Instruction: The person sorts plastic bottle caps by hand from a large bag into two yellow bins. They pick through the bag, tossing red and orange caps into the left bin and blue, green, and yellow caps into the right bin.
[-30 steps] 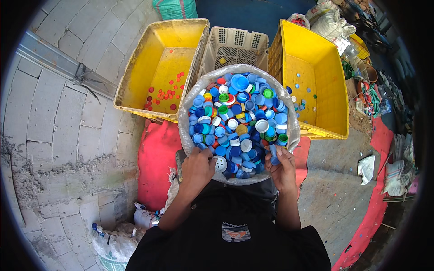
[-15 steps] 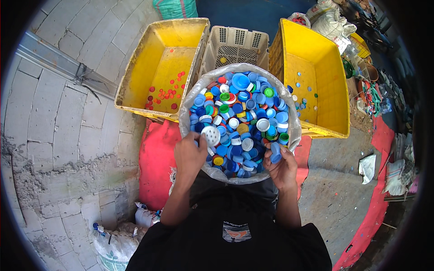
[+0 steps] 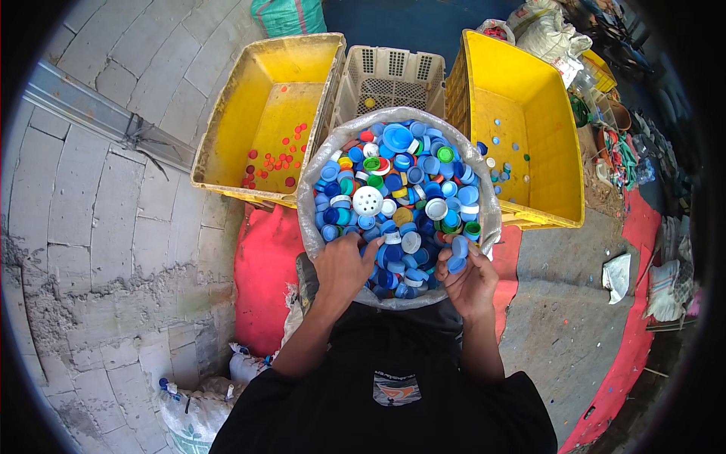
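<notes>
A round sack [image 3: 308, 204] full of mixed plastic bottle caps, mostly blue, stands in front of me. My left hand [image 3: 340, 265] rests over the sack's near left side, its fingers bent down onto the caps. The thumb stands apart from the fingers, and no held cap shows; the fingertips are partly hidden. At the near right rim, my right hand [image 3: 470, 284] grips light blue bottle caps [image 3: 458, 254] between thumb and fingers. A large white cap with holes [image 3: 368, 201] lies on the pile beyond my left hand.
Beyond the sack, a yellow crate [image 3: 261, 98] with red and orange caps stands left. A pale perforated crate [image 3: 393, 66] is in the middle. Another yellow crate [image 3: 529, 113] with a few blue and white caps stands right. Bags [image 3: 198, 412] lie at lower left, by a block wall.
The white holed cap has shifted farther onto the pile, away from my left hand. That hand has moved nearer and to the right. My right hand still holds blue caps.
</notes>
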`<state>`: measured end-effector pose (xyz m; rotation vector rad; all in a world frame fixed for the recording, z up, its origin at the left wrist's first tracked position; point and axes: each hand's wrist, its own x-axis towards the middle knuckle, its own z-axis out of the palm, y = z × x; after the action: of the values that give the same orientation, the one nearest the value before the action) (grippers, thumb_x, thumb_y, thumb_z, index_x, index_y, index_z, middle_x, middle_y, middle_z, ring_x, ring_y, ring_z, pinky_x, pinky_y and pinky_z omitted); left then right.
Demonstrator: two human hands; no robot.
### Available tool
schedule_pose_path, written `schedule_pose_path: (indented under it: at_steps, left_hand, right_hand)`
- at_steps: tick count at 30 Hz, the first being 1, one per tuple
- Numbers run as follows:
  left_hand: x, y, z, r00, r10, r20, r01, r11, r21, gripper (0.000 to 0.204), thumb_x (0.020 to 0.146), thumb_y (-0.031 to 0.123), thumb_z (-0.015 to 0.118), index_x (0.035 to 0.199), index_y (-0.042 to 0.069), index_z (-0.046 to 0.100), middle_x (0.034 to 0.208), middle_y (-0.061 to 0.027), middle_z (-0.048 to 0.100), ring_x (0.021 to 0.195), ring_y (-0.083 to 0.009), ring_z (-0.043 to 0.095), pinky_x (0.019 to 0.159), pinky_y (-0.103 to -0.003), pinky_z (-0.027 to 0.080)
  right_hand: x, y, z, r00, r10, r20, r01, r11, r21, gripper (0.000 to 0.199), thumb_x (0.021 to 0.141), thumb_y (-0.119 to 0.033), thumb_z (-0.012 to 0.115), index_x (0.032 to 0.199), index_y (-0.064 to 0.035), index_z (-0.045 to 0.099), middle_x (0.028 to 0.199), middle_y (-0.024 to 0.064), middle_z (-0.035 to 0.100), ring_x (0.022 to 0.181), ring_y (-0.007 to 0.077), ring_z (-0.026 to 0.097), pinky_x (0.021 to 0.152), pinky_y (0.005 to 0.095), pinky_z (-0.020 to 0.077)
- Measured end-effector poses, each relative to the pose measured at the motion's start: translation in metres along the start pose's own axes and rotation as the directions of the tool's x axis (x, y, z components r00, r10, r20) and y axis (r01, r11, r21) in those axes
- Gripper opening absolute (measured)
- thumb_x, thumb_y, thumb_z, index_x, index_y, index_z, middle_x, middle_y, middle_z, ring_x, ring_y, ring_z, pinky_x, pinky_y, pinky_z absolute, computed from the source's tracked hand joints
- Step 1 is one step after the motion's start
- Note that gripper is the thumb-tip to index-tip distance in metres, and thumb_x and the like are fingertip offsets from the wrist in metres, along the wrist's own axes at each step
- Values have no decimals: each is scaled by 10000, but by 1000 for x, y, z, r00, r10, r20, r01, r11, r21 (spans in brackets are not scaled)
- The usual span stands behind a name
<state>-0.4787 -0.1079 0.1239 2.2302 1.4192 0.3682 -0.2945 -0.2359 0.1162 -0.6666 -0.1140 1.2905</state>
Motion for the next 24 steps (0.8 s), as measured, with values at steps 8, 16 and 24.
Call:
schedule_pose_path:
  at_steps: [8,16,24]
  left_hand:
    - [16,11,10,993,-121,-16,122,977,174,515,817,488,691,696,-12,674,604,-195,634,598,-378,650,560,-459,497]
    - [15,1,-1,997,-57,-48,51,992,-114,457,839,434,681,756,-13,626,639,-178,647,525,-300,624,517,-407,487]
    - [14,-30,-22,870,149,471,490,-379,-785,274,868,189,541,1102,47,541,1112,-213,634,749,-180,652,592,-286,514]
  right_hand:
    - [3,4,-4,996,-42,77,41,999,10,497,835,-251,571,1225,47,487,981,172,644,777,231,631,701,333,502]
    - [5,5,-6,985,-54,163,22,981,192,551,835,-320,592,1247,31,491,1056,198,624,850,291,636,745,392,511]
    - [12,4,-7,950,-83,301,-13,953,304,567,856,-377,593,1287,-24,486,1320,255,505,1136,383,572,911,450,489]
